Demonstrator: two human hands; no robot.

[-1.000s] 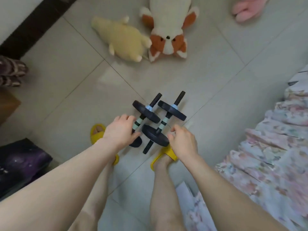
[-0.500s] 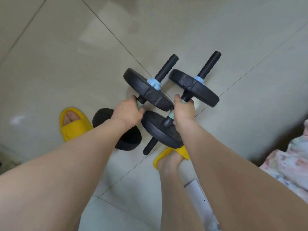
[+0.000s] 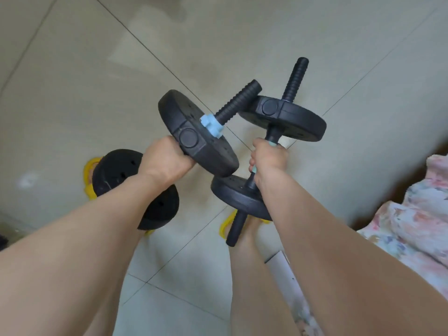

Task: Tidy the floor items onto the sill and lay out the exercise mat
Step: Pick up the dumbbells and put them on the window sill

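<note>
Above the glossy beige floor tiles (image 3: 72, 98), two black dumbbells with matte round plates and ribbed bar ends hang in the air. Left hand (image 3: 164, 161) is wrapped tight around the left dumbbell (image 3: 196, 137); right hand (image 3: 269, 158) fists the right dumbbell (image 3: 283, 117) by its pale-teal grip, both forearms extended.

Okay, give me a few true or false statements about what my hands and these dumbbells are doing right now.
1. Each hand holds a dumbbell. True: left hand grips the left dumbbell, right hand the right dumbbell.
2. Both dumbbells rest on the floor. False: they are lifted.
3. A light blue collar sits on the left dumbbell. True.
4. The slippers are red. False: yellow.
5. Plush toys lie ahead. False: none in view.
</note>
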